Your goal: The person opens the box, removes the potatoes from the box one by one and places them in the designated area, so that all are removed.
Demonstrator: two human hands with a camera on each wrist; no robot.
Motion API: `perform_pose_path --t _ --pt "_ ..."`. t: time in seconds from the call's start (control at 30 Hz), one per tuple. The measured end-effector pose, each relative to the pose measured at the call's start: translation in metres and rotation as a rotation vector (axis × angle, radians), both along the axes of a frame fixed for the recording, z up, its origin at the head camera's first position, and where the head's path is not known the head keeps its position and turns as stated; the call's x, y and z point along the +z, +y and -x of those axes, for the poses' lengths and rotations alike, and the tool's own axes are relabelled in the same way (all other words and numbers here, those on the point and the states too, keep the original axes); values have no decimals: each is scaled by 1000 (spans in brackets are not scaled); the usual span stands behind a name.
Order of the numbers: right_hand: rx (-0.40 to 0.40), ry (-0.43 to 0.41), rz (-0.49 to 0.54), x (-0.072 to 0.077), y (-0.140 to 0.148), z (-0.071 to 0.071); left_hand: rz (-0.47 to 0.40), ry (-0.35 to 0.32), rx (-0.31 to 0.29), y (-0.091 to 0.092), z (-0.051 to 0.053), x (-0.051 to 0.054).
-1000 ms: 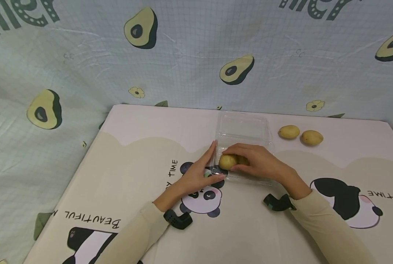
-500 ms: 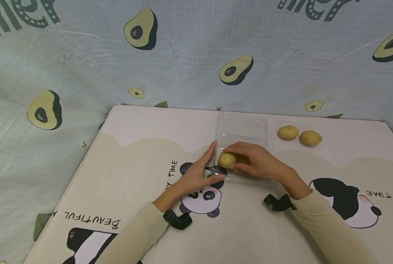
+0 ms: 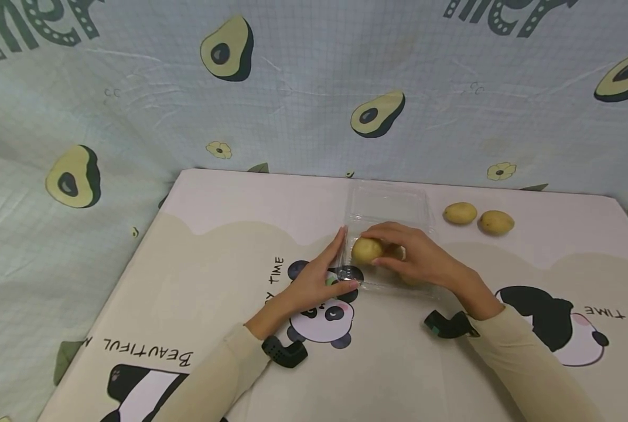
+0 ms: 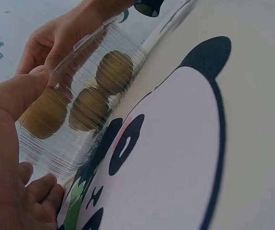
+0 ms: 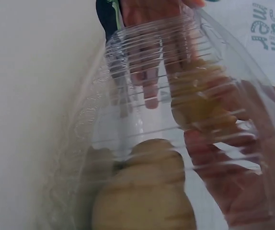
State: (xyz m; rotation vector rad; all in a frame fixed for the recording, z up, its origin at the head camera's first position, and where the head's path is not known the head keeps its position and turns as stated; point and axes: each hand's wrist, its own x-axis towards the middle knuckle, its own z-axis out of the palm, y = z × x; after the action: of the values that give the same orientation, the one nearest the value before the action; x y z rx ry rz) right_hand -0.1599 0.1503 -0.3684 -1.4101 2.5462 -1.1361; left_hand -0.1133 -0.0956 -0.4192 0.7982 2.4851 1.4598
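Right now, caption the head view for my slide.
The right grip holds a potato inside the open clear container; the left grip touches its side.

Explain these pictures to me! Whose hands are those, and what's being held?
They belong to a person; there's no robot. The wide picture comes from a camera on the head, looking down. The two close-ups come from black cameras on the wrists, one each. A clear plastic box sits open on the table. The right hand grips what looks like a potato inside it, and the left hand rests against the box's side. Two other potatoes show inside, and two loose potatoes lie to its right.
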Motion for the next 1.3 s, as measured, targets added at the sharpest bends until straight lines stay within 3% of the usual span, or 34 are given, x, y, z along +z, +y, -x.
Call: perform_pose_path --t 0.3,0.63,0.83,1.3 --pt "-6 -24 65 12 14 0 8 -9 12 1 -1 1" --pt "-58 82 107 26 38 -3 20 -10 16 2 -2 2" --pt "-107 140 115 26 55 -1 15 -9 11 1 -2 3" --pt "-193 155 100 33 85 -7 12 -9 8 2 -2 2"
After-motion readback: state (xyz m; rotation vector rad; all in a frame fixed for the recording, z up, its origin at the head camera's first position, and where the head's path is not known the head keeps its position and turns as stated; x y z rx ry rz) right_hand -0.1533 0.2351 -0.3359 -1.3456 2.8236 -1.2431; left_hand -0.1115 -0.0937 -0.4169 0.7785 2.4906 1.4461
